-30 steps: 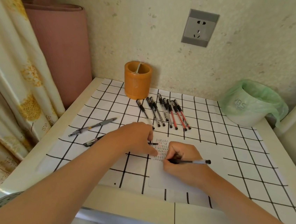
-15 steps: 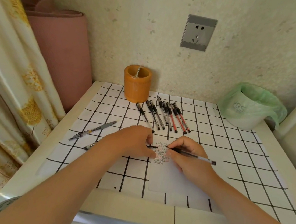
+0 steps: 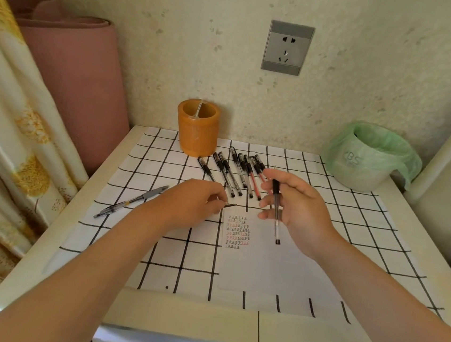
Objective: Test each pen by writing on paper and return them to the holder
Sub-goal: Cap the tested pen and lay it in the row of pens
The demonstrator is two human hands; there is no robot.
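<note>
Just changed: the right hand [image 3: 296, 203] has lifted the pen [image 3: 275, 212] off the paper [image 3: 263, 272]. Half a second ago its tip was down among the written marks [image 3: 237, 233].
Meaning for the task: this pen's test looks finished, so capping it and putting it away seem to come next.
Right grip: thumb and fingers pinch the pen just below its black sleeve, and the other fingers are loosely spread.
Left grip: the left hand [image 3: 196, 204] has its fingers curled and pinches a small dark piece, probably the cap [image 3: 229, 205], just off the paper's top left corner. It has stayed about where it was.
Pen's place: it is in the air between the marks and the row of pens [image 3: 232, 171], touching only the hand.
Pen's axis: it runs almost straight away from the person. The writing end points toward the wall and the blunt black end toward the person. A moment ago it lay crosswise with its tip to the left.
Other pens: the row lies side by side on the checked cloth [image 3: 326, 209], just in front of the holder [image 3: 197, 129]. A grey pen [image 3: 132, 202] lies apart on the left.
Holder: it stands upright at the back of the tabletop [image 3: 189, 323] with one thin thing inside, which I cannot tell is a pen. Most pens are not yet returned.
</note>
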